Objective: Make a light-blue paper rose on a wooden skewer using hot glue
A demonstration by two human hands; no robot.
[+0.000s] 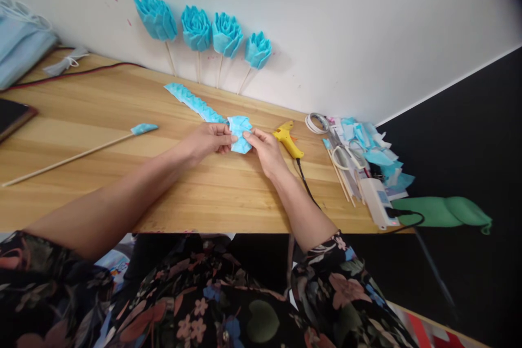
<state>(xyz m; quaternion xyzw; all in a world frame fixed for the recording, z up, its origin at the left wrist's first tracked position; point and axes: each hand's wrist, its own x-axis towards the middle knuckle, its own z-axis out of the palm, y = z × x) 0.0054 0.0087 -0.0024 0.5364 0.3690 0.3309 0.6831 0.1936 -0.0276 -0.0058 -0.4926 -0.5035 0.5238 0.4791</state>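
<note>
Between my two hands is a folded piece of light blue fabric (240,135), held just above the wooden table (196,190). My left hand (212,138) pinches its left edge with thumb and fingers. On the opposite edge, my right hand (263,144) presses its thumb onto the front. Behind my left hand lies a zigzag row of folded blue pieces (193,102), its near end hidden by the held piece. A yellow glue gun (289,138) rests right of my right hand. Farther left lies a wooden stick (77,161) with a blue wrapped tip.
Several blue fabric flowers (196,27) on sticks lean against the wall. At right are tape rolls (317,123), scissors (346,156), blue scraps (367,138), a white power strip (378,202) and a green object (444,212). Face masks (22,43) and a phone (14,118) lie left.
</note>
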